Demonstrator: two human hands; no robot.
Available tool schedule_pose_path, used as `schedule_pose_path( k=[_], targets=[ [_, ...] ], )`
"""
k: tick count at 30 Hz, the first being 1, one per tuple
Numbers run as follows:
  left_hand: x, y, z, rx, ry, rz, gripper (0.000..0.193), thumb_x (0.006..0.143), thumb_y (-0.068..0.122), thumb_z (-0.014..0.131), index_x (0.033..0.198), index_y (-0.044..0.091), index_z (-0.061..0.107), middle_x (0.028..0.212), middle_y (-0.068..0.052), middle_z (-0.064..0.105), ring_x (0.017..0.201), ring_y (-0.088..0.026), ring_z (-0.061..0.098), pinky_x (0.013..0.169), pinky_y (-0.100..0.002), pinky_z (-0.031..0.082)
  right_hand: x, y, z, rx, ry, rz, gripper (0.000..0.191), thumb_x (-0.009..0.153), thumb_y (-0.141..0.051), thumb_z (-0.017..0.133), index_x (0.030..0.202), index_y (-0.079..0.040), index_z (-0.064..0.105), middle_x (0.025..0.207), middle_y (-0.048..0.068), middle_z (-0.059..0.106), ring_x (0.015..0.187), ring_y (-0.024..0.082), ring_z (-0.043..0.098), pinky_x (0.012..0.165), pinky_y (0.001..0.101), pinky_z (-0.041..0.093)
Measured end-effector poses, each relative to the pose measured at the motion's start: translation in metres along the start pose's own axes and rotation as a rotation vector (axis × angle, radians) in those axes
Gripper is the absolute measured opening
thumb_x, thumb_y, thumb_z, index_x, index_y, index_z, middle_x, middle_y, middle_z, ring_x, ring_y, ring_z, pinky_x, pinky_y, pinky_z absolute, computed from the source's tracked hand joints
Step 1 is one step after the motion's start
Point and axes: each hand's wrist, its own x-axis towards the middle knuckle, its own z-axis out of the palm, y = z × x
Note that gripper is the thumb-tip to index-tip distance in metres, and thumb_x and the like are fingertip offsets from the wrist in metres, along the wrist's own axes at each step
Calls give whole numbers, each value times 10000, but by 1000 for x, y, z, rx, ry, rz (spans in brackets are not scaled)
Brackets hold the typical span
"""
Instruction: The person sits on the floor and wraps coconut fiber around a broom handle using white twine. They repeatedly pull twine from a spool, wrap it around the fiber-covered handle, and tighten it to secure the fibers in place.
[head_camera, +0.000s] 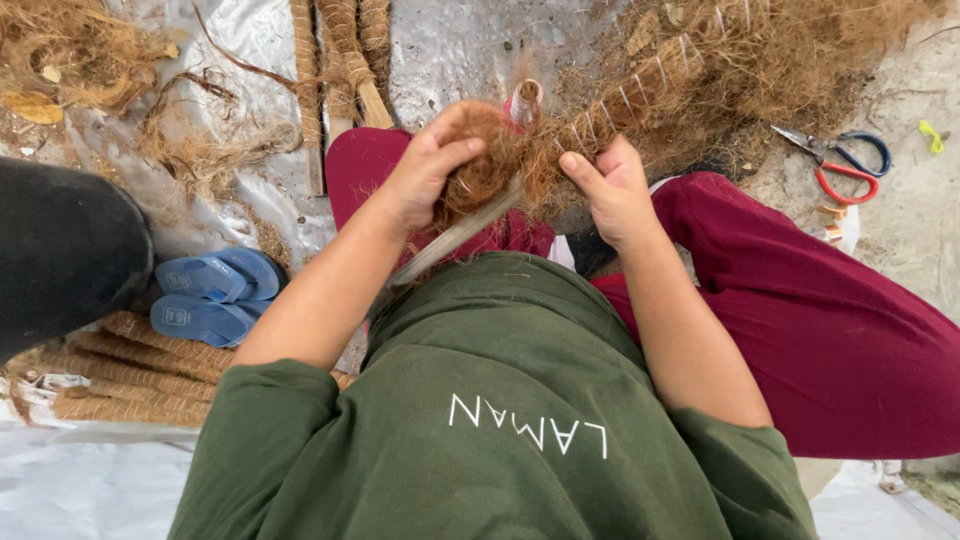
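Note:
I sit on the ground in a green shirt and dark red trousers. My left hand (430, 160) grips a clump of brown coconut fibre (487, 165) against a pale stick (455, 235) that slants down toward my lap. My right hand (612, 190) pinches the fibre where it meets a fibre-wrapped pole bound with white thread (640, 90), which runs up and to the right. A small thread spool (524, 100) shows just behind the clump.
Scissors with red and blue handles (840, 160) lie on the ground at the right. Blue sandals (215, 290) rest at the left above finished fibre-wrapped sticks (130, 370). More wrapped sticks (345, 60) lie ahead. Loose fibre heaps (800, 50) lie around. A dark object (60, 250) sits far left.

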Motion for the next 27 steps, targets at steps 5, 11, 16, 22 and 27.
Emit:
schedule_pose_path(
  k=[5,11,16,22,27],
  targets=[
    [8,-12,-6,796,-210,326,327,1057,190,647,1365,84,669,1169,-40,613,1168,-214,594,1077,-403,495,-3,-8,2,55,-4,0,430,966,-168,778,1290,-6,546,1279,64,647,1164,140,598,1055,317,487],
    [15,-49,-29,491,137,52,430,1065,366,499,1321,46,628,1233,-45,675,1210,-178,625,1129,-334,473,-1,-22,8,7,4,-15,405,992,-163,772,1293,8,562,1287,72,651,1162,143,592,1071,328,479],
    [33,-59,-37,373,347,115,509,1186,415,419,1428,-30,467,1439,-136,445,1363,-240,389,1189,-358,276,-2,-15,3,56,-16,-33,445,963,-171,775,1313,-7,553,1283,62,647,1162,136,602,1059,305,484],
    [22,-36,-17,2,51,-309,619,1024,230,443,1590,18,307,1597,-236,330,1485,-368,333,1213,-442,265,3,12,-11,-40,63,-31,369,1046,-135,810,1231,41,544,1165,56,599,1039,125,538,942,311,475],
    [-2,-11,-28,306,-351,-107,644,996,197,462,1603,24,333,1667,-175,365,1551,-276,316,1285,-386,209,7,2,-11,-23,12,-78,434,1005,-164,752,1339,15,541,1313,74,643,1193,144,589,1087,318,470]
  ],
)
